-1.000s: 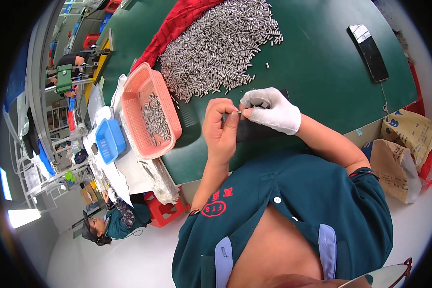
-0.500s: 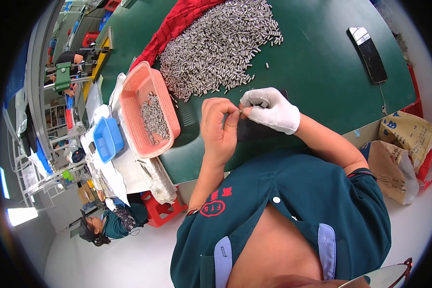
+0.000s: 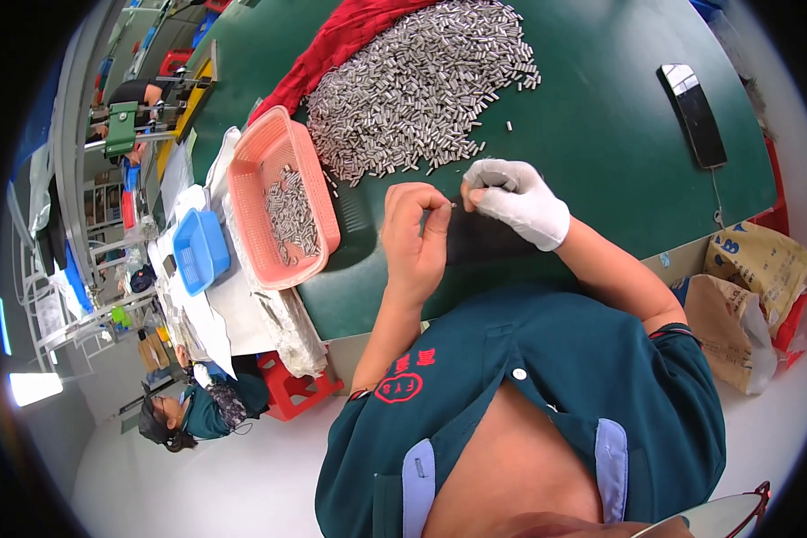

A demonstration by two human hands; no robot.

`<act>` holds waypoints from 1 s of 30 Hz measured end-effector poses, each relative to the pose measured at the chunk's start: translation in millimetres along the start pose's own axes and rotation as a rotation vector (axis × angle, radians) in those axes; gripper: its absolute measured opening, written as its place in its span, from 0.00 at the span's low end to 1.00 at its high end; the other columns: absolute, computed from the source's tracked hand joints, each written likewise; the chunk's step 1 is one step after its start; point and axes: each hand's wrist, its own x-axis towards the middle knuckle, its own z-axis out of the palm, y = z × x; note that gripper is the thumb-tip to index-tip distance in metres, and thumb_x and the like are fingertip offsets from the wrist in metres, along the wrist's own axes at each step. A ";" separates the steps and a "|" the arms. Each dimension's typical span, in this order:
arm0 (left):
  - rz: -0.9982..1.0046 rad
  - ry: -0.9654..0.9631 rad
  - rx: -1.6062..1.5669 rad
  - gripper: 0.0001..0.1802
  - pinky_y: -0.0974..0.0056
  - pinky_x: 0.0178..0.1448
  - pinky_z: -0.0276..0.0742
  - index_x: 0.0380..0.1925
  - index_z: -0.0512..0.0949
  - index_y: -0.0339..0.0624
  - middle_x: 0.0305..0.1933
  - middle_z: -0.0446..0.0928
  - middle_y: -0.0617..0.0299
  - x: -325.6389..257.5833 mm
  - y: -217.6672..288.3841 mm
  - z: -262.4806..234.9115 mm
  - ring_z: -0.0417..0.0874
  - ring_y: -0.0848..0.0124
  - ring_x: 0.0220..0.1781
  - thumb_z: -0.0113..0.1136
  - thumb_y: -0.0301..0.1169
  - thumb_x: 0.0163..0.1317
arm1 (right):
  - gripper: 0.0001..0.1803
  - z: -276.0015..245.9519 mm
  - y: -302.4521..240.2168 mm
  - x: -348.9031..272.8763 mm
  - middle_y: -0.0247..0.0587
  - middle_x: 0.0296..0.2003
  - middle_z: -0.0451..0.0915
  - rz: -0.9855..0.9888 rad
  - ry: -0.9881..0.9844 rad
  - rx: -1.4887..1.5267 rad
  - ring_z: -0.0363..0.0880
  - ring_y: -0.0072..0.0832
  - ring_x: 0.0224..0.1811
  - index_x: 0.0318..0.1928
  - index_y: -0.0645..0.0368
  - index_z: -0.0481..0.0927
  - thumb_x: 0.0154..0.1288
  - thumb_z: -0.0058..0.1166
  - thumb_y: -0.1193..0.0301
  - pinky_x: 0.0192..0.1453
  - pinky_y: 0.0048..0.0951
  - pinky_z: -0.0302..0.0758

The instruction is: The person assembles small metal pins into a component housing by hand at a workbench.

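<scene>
My bare left hand (image 3: 412, 229) is closed in a pinch over the near side of the green table. A tiny shiny metal piece (image 3: 454, 205) shows at the tips of its thumb and forefinger. Just to the right, my right hand (image 3: 518, 204) wears a white glove with bare fingertips. Its fingers are curled in and pressed together; whatever lies inside is hidden. A narrow gap separates the two hands. Beyond them spreads a large heap of small metal cylinders (image 3: 412, 94), partly on a red cloth (image 3: 318, 63).
Left of my hands stands a pink basket (image 3: 325, 215) holding more metal cylinders. A blue tray (image 3: 199, 251) sits farther left. A dark flat pad (image 3: 480, 240) lies beneath my hands. A phone (image 3: 698, 121) with a cable is at right, above paper sacks (image 3: 731, 332). A co-worker (image 3: 206, 403) is at lower left.
My hands, touching at the fingertips before, have come slightly apart. The right hand has shifted a little to the right, while the metal piece shows at the left fingertips.
</scene>
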 end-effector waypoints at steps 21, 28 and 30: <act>-0.008 0.014 0.471 0.07 0.56 0.45 0.69 0.30 0.75 0.40 0.33 0.75 0.57 9.3 -54.5 -6.5 0.74 0.57 0.38 0.63 0.24 0.52 | 0.07 -0.6 -2.1 -0.1 0.33 0.27 0.73 0.044 0.123 0.164 0.64 0.16 0.26 0.32 0.61 0.73 0.63 0.53 0.70 0.30 0.19 0.60; -0.029 -0.081 0.560 0.07 0.56 0.44 0.69 0.31 0.76 0.40 0.32 0.74 0.58 12.7 -69.2 14.8 0.73 0.57 0.38 0.63 0.26 0.53 | 0.07 -3.6 -2.9 -2.8 0.33 0.28 0.73 0.075 0.082 0.113 0.64 0.16 0.26 0.34 0.62 0.74 0.63 0.52 0.71 0.31 0.19 0.61; -0.011 -0.086 0.610 0.06 0.56 0.43 0.69 0.31 0.76 0.40 0.32 0.75 0.58 11.6 -68.5 16.1 0.74 0.57 0.37 0.63 0.26 0.53 | 0.07 -4.0 -1.9 -3.8 0.33 0.28 0.74 0.077 0.078 0.118 0.64 0.16 0.27 0.34 0.62 0.75 0.62 0.51 0.71 0.31 0.19 0.62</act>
